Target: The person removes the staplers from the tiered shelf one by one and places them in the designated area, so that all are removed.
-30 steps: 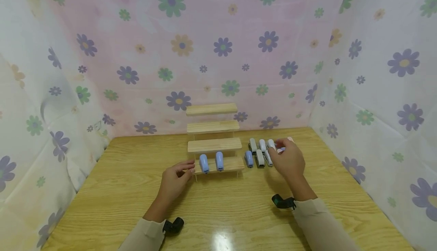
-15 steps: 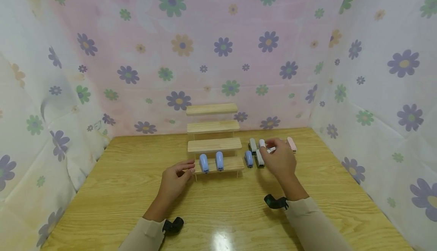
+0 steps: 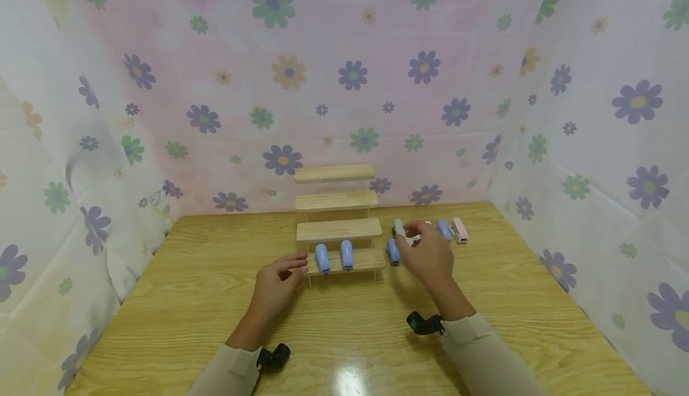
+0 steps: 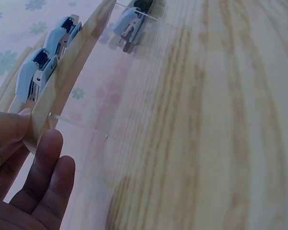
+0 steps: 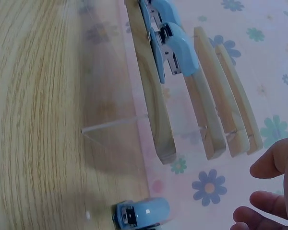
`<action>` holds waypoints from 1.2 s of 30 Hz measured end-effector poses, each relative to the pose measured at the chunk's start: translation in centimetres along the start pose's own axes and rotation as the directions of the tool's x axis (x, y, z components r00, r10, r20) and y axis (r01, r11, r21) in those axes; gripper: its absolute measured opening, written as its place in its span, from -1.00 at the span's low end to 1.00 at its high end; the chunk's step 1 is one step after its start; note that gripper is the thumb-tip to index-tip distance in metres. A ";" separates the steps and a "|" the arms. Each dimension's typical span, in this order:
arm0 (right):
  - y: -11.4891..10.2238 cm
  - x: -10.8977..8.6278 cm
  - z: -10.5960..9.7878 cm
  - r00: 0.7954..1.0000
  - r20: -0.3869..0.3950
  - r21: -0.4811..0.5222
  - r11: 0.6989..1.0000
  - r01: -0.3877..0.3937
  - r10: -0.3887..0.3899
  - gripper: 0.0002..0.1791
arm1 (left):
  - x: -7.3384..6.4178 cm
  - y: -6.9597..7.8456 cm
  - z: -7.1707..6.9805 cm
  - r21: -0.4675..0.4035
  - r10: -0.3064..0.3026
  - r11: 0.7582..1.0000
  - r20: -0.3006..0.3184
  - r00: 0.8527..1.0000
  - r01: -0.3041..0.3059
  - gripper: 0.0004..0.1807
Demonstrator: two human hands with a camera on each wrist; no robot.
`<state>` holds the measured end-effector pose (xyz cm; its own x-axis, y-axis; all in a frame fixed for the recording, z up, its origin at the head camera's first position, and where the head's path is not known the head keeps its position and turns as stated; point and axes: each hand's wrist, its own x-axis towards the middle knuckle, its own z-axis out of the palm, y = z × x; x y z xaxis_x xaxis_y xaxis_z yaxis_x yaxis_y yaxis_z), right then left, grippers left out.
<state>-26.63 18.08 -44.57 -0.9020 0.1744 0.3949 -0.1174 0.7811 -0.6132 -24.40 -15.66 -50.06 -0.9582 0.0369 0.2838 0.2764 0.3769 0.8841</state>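
Observation:
In the head view my left hand grips the left end of the lowest shelf of a wooden tiered stand. The left wrist view shows thumb and fingers on either side of that plank end. Two blue staplers stand side by side on this shelf. My right hand is over a group of small staplers right of the stand, its fingers loosely bent. A blue stapler and a grey stapler lie at its fingertips. In the right wrist view its fingers hold nothing visible; other staplers are hidden beneath it.
Beyond my right hand lie another blue stapler and a pink stapler. The stand's upper shelves rise in steps toward a flowered cloth backdrop. Clear supports carry the shelves on the wood-grain table.
My right hand has moved left across the group of staplers, uncovering the pink and blue staplers on the right and covering paler ones. My left hand stays at the shelf end.

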 end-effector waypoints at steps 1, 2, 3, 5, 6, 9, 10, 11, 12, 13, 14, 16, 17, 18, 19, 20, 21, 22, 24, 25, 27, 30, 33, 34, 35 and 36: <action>-0.1 -0.1 0.1 1.000 0.002 0.005 1.000 0.003 -0.003 -0.64 | 0.0 0.0 0.0 0.001 0.001 1.000 0.000 1.000 -0.001 -0.82; -0.3 -0.2 0.2 1.000 0.008 0.010 1.000 0.006 -0.006 -0.64 | 0.0 0.0 0.0 0.004 0.003 1.000 0.000 1.000 -0.003 -0.82; -0.5 -0.2 0.3 1.000 0.011 0.013 1.000 0.013 -0.013 -0.62 | 0.0 0.0 0.0 0.007 0.005 1.000 -0.002 1.000 -0.005 -0.82; -0.9 -0.4 0.5 1.000 0.013 0.021 0.999 0.026 -0.026 -0.60 | 0.0 0.0 0.0 0.010 0.008 1.000 -0.004 1.000 -0.008 -0.82; -1.0 -0.4 0.6 0.999 0.015 0.025 0.999 0.033 -0.034 -0.60 | 0.0 0.1 0.0 0.012 0.009 1.000 -0.004 1.000 -0.009 -0.82; -1.5 -0.6 0.8 0.999 0.010 0.021 0.999 0.047 -0.047 -0.62 | 0.0 0.1 -0.1 0.015 0.003 1.000 -0.002 1.000 -0.003 -0.82; -1.7 -0.7 0.9 0.999 0.009 0.027 0.998 0.048 -0.048 -0.63 | 0.0 0.1 -0.1 0.016 0.002 1.000 -0.001 1.000 -0.002 -0.82; -1.8 -0.7 1.0 0.999 0.009 0.032 0.998 0.049 -0.049 -0.63 | 0.0 0.0 -0.1 0.017 0.002 1.000 -0.001 1.000 -0.002 -0.82; -2.0 -0.7 1.1 0.999 0.012 0.040 0.998 0.051 -0.051 -0.63 | 0.0 0.0 -0.1 0.018 0.003 1.000 -0.001 1.000 -0.003 -0.82; -2.2 -0.8 1.2 0.998 0.015 0.043 0.998 0.053 -0.053 -0.63 | 0.0 0.0 -0.1 0.019 0.003 1.000 -0.001 1.000 -0.003 -0.82; -2.3 -0.8 1.4 0.998 0.020 0.041 0.998 0.052 -0.053 -0.62 | 0.0 0.0 -0.1 0.020 0.003 1.000 -0.002 1.000 -0.003 -0.82; -2.5 -0.9 1.6 0.998 0.031 0.042 0.998 0.055 -0.056 -0.59 | 0.0 0.0 -0.1 0.020 0.009 1.000 -0.004 1.000 -0.009 -0.83; -2.6 -0.9 1.8 0.997 0.036 0.039 0.997 0.060 -0.061 -0.57 | 0.0 0.0 -0.1 0.019 0.009 1.000 -0.005 1.000 -0.009 -0.83; -2.7 -1.0 2.0 0.997 0.041 0.037 0.997 0.064 -0.066 -0.55 | 0.0 0.0 -0.1 0.019 0.011 1.000 -0.007 1.000 -0.010 -0.83; -2.8 -1.1 2.1 0.997 0.044 0.034 0.997 0.069 -0.071 -0.54 | 0.0 0.0 -0.1 0.020 0.011 1.000 -0.008 1.000 -0.011 -0.83; -2.9 -1.1 2.3 0.996 0.047 0.031 0.997 0.073 -0.074 -0.52 | 0.0 0.0 -0.1 0.021 0.012 1.000 -0.009 1.000 -0.012 -0.83; -3.0 -1.2 2.4 0.996 0.049 0.038 0.996 0.078 -0.080 -0.52 | 0.0 0.0 -0.1 0.024 0.014 1.000 -0.010 1.000 -0.014 -0.83; -3.2 -1.3 2.5 0.995 0.048 0.045 0.995 0.086 -0.088 -0.50 | 0.0 0.0 -0.1 0.025 0.015 1.000 -0.012 1.000 -0.014 -0.83; -3.5 -1.6 2.6 0.993 0.041 0.058 0.993 0.106 -0.109 -0.49 | 0.0 0.1 -0.2 0.025 0.014 1.000 -0.013 1.000 -0.014 -0.82; -3.7 -1.7 2.7 0.992 0.035 0.060 0.991 0.117 -0.119 -0.49 | 0.0 0.1 -0.2 0.024 0.013 1.000 -0.012 1.000 -0.013 -0.82; -3.9 -2.0 2.8 0.989 0.026 0.063 0.987 0.145 -0.147 -0.50 | 0.0 0.1 -0.2 0.022 0.012 1.000 -0.010 1.000 -0.012 -0.82; -4.1 -2.3 3.1 0.983 0.025 0.048 0.983 0.179 -0.180 -0.49 | 0.1 0.1 -0.2 0.022 0.009 1.000 -0.008 1.000 -0.009 -0.83; -4.1 -2.5 3.4 0.983 0.046 0.034 0.984 0.177 -0.179 -0.47 | 0.0 0.0 -0.2 0.023 0.008 1.000 -0.004 1.000 -0.008 -0.83; -4.2 -2.6 3.5 0.983 0.052 0.033 0.984 0.175 -0.176 -0.46 | 0.0 0.0 -0.2 0.022 0.008 1.000 -0.002 1.000 -0.008 -0.83; -4.2 -2.7 3.6 0.983 0.059 0.034 0.984 0.174 -0.175 -0.45 | 0.0 0.0 -0.2 0.021 0.009 1.000 0.001 1.000 -0.009 -0.82; -4.3 -2.7 3.7 0.982 0.066 0.038 0.984 0.172 -0.174 -0.44 | 0.0 0.0 -0.2 0.019 0.011 1.000 0.003 1.000 -0.011 -0.82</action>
<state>-25.20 12.02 -45.52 -0.8931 -0.0044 0.4498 -0.2866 0.7764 -0.5614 -24.43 -15.84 -50.00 -0.9554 0.0433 0.2921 0.2850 0.3944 0.8736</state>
